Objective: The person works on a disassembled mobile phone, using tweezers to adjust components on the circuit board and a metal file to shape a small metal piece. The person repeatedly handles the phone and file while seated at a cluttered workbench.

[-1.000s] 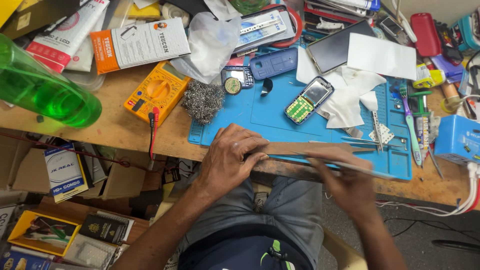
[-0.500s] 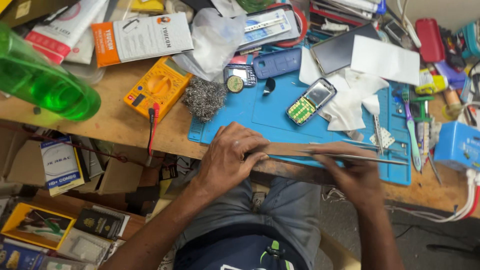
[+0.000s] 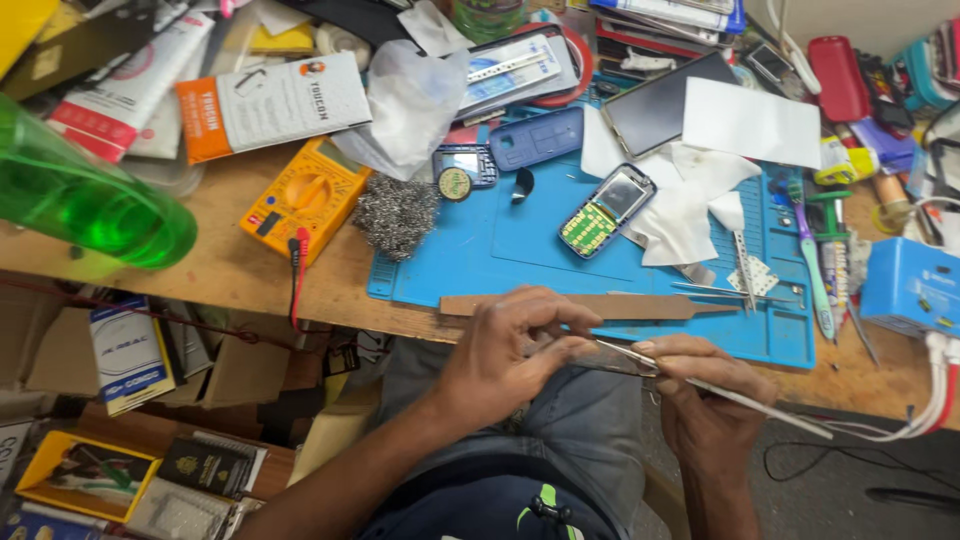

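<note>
Lowered toward the lap, tweezers (image 3: 700, 385) lie sideways, tips pointing left.

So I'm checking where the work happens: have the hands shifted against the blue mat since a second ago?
Yes. Both the left hand and right hand have dropped off the blue mat edge, down toward the lap.
</note>
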Tool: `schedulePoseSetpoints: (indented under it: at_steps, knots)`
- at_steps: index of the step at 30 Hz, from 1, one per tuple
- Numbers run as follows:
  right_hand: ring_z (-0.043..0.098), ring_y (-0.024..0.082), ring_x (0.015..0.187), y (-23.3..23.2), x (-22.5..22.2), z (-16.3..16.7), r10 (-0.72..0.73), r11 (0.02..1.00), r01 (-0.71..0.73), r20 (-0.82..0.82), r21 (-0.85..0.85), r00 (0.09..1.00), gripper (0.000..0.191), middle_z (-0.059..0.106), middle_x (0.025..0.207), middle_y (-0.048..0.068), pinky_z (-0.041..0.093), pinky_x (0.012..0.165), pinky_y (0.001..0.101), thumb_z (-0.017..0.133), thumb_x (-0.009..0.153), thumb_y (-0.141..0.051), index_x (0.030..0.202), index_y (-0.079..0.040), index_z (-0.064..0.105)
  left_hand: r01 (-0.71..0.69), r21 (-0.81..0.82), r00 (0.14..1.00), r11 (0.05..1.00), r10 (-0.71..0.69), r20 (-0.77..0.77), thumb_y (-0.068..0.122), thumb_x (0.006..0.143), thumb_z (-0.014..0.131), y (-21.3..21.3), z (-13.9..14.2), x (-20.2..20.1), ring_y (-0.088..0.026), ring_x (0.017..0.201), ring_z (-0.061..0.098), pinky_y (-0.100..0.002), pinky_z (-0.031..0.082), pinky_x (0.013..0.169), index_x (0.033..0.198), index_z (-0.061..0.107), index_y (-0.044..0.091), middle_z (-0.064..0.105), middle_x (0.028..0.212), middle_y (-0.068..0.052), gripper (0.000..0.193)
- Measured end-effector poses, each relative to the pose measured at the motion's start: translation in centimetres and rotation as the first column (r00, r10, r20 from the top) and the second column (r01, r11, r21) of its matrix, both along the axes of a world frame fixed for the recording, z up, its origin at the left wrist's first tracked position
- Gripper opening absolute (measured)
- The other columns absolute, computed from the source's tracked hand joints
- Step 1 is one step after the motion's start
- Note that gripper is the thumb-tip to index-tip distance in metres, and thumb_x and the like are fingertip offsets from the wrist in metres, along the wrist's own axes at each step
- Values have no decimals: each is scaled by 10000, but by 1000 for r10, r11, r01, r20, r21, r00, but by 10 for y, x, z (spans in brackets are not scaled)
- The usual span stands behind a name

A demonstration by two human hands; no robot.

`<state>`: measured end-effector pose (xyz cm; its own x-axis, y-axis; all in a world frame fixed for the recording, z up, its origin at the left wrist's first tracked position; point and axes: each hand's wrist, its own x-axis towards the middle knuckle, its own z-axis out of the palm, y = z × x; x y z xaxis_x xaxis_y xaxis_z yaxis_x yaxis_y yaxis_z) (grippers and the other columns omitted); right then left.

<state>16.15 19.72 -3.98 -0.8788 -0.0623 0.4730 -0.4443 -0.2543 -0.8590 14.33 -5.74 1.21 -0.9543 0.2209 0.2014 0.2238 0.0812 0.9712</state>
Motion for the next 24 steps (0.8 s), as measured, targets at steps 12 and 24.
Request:
schedulePoseSetpoints:
  at_steps: [12, 24]
  knots:
    - [730, 268, 1026, -26, 4, -19, -82, 984, 81, -3, -158, 997, 170, 728, 1143, 244, 613, 925, 326, 755, 976, 10, 1145, 18, 740, 29, 734, 927, 678, -294, 235, 63, 982, 760, 44, -39, -1, -63, 872, 648, -200, 536, 785, 1117, 725, -35, 741, 986, -52, 170]
    - [747, 252, 1022, -35, 1, -27, -150, 959, 157, 50, -236, 988, 161, 745, 1103, 226, 639, 948, 342, 709, 1011, 1, 1167, 25, 739, 1, 764, 914, 645, -310, 261, 97, 996, 732, 52, -38, -5, -87, 865, 693, -209, 542, 736, 1103, 722, -1, 754, 955, -68, 146]
